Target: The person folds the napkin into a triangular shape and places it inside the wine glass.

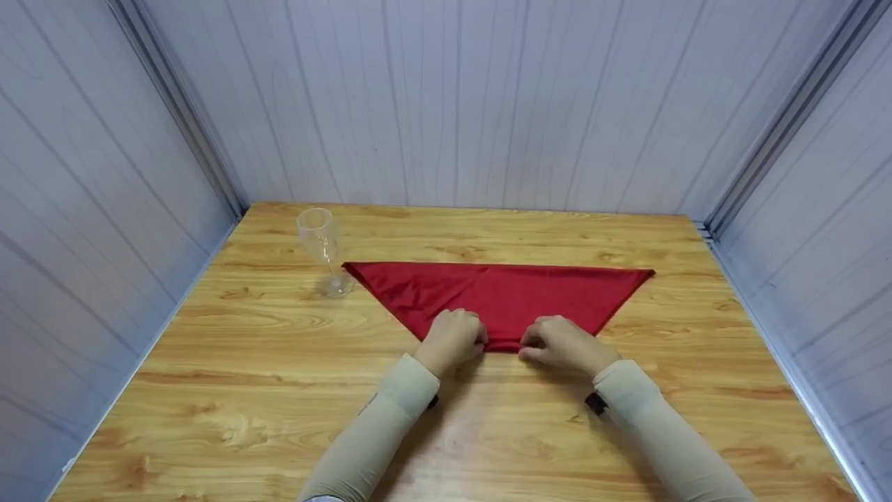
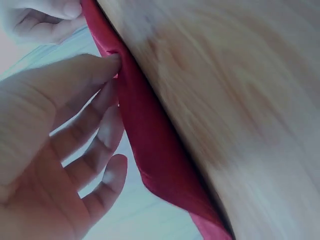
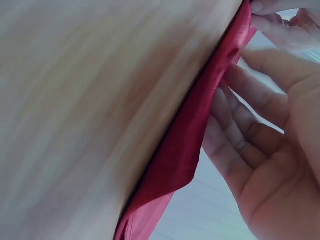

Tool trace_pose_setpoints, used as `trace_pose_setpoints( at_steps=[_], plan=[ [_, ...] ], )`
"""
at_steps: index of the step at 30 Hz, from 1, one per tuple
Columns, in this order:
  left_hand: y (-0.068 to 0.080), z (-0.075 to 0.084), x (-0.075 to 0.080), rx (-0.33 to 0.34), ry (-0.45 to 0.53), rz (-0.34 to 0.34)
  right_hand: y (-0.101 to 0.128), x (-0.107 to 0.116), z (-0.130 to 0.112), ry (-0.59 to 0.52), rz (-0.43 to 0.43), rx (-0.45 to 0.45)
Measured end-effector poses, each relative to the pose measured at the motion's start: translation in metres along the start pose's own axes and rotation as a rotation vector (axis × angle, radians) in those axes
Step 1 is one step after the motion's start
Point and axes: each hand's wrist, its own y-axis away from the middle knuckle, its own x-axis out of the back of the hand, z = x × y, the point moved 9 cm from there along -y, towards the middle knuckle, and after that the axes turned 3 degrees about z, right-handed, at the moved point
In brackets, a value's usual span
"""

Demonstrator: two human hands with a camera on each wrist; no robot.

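We see the left hand [image 1: 453, 335] and the right hand [image 1: 563, 341], fingers bent, each pinching the rolled near edge of a red cloth [image 1: 533, 296] that spreads beyond them on the table [image 1: 244, 355]. Past the left hand, farther left, we see through an upright stemmed glass [image 1: 320, 237].
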Motion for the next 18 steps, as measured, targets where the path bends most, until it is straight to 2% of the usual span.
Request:
trace_pose_setpoints(
  at_steps=[3,12,18],
  plan=[
    [0.0033,0.0005,-0.0013,-0.008,-0.001,-0.019,0.0034,-0.0013,0.0011,-0.004,-0.006,-0.012],
    [0.0059,0.0007,-0.0007,-0.026,-0.039,0.007,0.0008,-0.0021,0.0022,-0.003,0.010,0.000],
    [0.0069,-0.0018,0.0002,-0.019,-0.009,0.007,-0.0009,-0.0034,0.0038,-0.056,-0.010,0.017]
  ],
)
